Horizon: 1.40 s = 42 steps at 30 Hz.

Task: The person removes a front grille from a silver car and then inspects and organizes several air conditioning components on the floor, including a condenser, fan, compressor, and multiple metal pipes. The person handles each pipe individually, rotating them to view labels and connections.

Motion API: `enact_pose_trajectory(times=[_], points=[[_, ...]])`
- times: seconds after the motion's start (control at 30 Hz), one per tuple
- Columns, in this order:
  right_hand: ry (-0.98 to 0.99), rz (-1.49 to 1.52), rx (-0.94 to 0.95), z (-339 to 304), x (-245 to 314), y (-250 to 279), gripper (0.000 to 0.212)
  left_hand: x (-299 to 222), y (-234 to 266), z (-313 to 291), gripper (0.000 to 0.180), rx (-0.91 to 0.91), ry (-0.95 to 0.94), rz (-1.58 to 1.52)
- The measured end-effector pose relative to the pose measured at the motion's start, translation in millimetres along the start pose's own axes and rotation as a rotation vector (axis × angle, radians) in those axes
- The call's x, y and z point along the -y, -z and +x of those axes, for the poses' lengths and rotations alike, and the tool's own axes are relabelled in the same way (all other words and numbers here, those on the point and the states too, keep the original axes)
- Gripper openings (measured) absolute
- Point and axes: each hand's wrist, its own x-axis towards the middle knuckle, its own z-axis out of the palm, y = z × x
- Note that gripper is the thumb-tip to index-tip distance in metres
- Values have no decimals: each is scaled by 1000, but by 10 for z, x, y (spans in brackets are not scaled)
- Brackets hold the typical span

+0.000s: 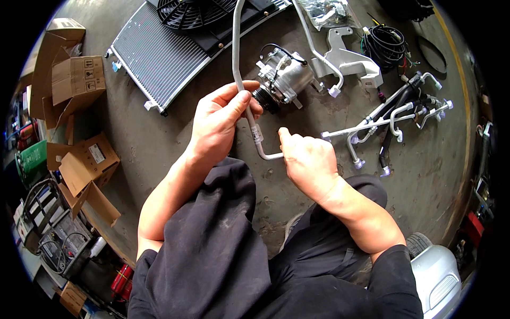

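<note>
A bent silver metal pipe (237, 48) runs from the top edge down over the floor, with a small label near its lower bend. My left hand (226, 114) is closed round its middle, thumb on top. At the pipe's lower end my right hand (311, 162) is curled shut on it; the tip there is hidden by my fingers. Just beyond my left hand a silver air-conditioning compressor (289, 74) with a black pulley lies on the floor. A second pipe length (313, 45) with a capped end comes down beside it; whether both join above, I cannot tell.
A condenser (159, 58) with a black fan (191, 13) lies far left. To the right are a metal bracket (342, 58), coiled black wiring (383, 45), a black belt (431, 55) and several capped pipes (366, 126). Cardboard boxes (79, 80) stand left; a silver car part (435, 279) is near right.
</note>
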Motion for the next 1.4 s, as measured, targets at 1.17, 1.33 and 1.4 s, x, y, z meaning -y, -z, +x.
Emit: enact_pose_trajectory(times=[1.17,1.33,1.4], points=[[-1253,532,-1279,-2674,-2750,-658,26,227,-714,-105,23,314,135,656],[-1572,-6,-701,-3280,-2712,-1540,40,569,-849,60,23,347,160,903],[-1622,-122,-614,-3336,-2725,-1652,44,705,-930,135,19,361,161,1018]])
